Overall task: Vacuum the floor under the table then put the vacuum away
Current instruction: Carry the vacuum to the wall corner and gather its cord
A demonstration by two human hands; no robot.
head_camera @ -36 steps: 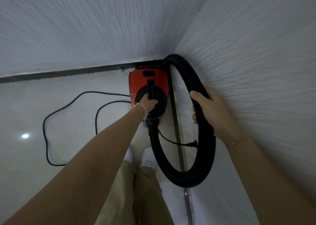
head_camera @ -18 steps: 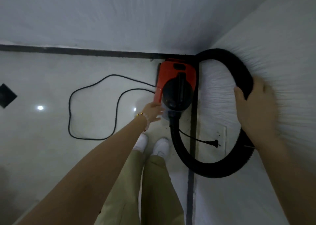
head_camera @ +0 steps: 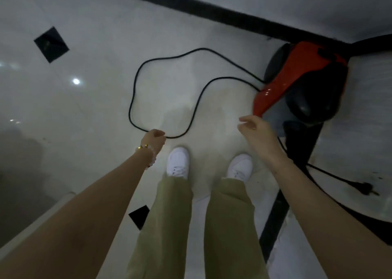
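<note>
- Looking down from head height, a pale glossy floor [head_camera: 89, 113] is seen, set with a small black diamond tile [head_camera: 51, 44] at far left.
- The left hand [head_camera: 154, 139], a beaded bracelet [head_camera: 146, 152] on its wrist, is curled into a loose fist just above the near bend of the power cord [head_camera: 135, 83]; whether the cord is actually pinched cannot be told.
- The cord is laid in a wide loop across the floor, running back to the vacuum.
- Two white shoes [head_camera: 178, 162] and olive trousers [head_camera: 169, 219] are framed between the arms.
- The right hand [head_camera: 255, 129] is held loosely curled with nothing in it, just beside the vacuum's front edge.
- The red and black vacuum cleaner [head_camera: 297, 75] is parked in the corner against a dark baseboard [head_camera: 212, 9].
- The black hose [head_camera: 301, 151] is seen dropping from the vacuum's front, and the cord's plug [head_camera: 367, 188] lies at far right.
</note>
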